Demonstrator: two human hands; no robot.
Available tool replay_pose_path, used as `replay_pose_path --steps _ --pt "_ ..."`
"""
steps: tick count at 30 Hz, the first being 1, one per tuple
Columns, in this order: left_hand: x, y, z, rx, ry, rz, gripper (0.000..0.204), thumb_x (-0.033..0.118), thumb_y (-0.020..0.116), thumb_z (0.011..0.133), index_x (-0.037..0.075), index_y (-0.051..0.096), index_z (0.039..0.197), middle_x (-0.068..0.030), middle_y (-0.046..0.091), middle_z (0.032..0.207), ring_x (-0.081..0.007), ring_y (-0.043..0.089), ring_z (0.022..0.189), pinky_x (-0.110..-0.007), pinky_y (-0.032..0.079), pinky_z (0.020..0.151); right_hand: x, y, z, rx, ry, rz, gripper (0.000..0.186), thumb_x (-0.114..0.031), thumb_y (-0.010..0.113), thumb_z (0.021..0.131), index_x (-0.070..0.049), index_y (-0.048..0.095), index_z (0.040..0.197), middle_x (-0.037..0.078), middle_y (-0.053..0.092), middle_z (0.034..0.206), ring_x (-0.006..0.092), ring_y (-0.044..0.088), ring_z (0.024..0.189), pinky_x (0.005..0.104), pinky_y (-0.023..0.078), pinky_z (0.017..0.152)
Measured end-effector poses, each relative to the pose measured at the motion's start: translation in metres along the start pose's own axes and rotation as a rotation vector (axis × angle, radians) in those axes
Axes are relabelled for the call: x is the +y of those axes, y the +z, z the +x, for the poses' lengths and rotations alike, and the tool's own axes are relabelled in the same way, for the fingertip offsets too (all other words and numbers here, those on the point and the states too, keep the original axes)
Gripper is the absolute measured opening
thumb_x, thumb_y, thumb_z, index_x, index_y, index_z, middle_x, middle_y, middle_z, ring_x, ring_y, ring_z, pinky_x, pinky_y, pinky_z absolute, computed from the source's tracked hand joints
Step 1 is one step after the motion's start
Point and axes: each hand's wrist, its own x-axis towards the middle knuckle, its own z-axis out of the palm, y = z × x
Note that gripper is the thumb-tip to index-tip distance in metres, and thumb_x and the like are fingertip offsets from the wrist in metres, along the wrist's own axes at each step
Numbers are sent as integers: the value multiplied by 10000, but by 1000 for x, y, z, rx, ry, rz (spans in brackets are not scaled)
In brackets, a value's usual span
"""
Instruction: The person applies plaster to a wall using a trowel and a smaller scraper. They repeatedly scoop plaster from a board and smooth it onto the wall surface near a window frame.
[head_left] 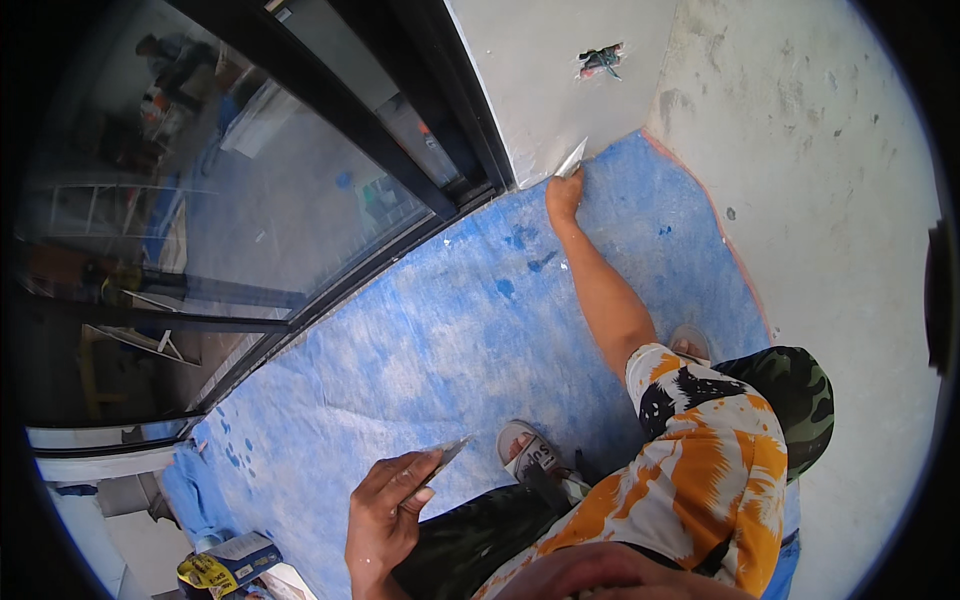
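Up by the far edge of the blue sheet (400, 370), the right hand (566, 195) is wrapped round a blade (573, 158) at the foot of the pale wall (540, 90), arm stretched way out. Can't tell from this angle whether the steel actually touches the wall. The left hand (385, 510) is well apart from it, toward the sheet's near edge, fingers clamped on a second blade (442, 460), and that one looks to be up in the air.

If it were me, I'd lay the first blade at a shallow angle and go with light, even pressure, since an arm that far out probably loses control fast. Shuffling the feet (522, 448) closer would likely help. Mind the sheet too: it runs right up to the wall, so a corner of the steel could snag it. The black door frame (440, 90) is just left of there and would be easy to scratch. Higher on the same wall there's a hole with wires (601, 62), so I'd stay well out of that. And hold the spare steel tip-out, away from the knees.
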Motion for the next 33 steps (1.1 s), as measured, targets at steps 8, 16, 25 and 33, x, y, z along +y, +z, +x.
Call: replay_pose_path --steps 8,16,25,33 --pt "4 2 13 -32 21 30 346 116 737 884 95 729 1229 -163 730 1124 -326 697 1004 -385 559 857 -22 39 -62 -57 -209 -271 584 16 639 828 -1 431 1373 257 480 1325 469 511 1223 517 451 1030" --pt "6 3 13 -32 28 24 349 128 731 894 82 723 1240 -162 730 1114 -322 693 997 -383 554 865 -35 76 -90 24 -254 -384 697 58 686 800 78 344 1407 282 432 1346 445 470 1275 502 474 1026" --pt "3 2 6 1 -13 35 315 143 714 923 62 726 1228 -168 733 1111 -308 694 1012 -372 546 861 -41 51 -42 85 195 -5 411 -53 521 911 3 452 1312 297 525 1230 491 616 1049 548 501 963" --pt "2 6 23 -20 1 13 301 136 699 938 59 724 1229 -168 735 1106 -310 695 1008 -366 542 867 -112 61 -90 229 1 -135 640 40 621 839 29 350 1419 282 434 1338 453 469 1286 520 477 1006"
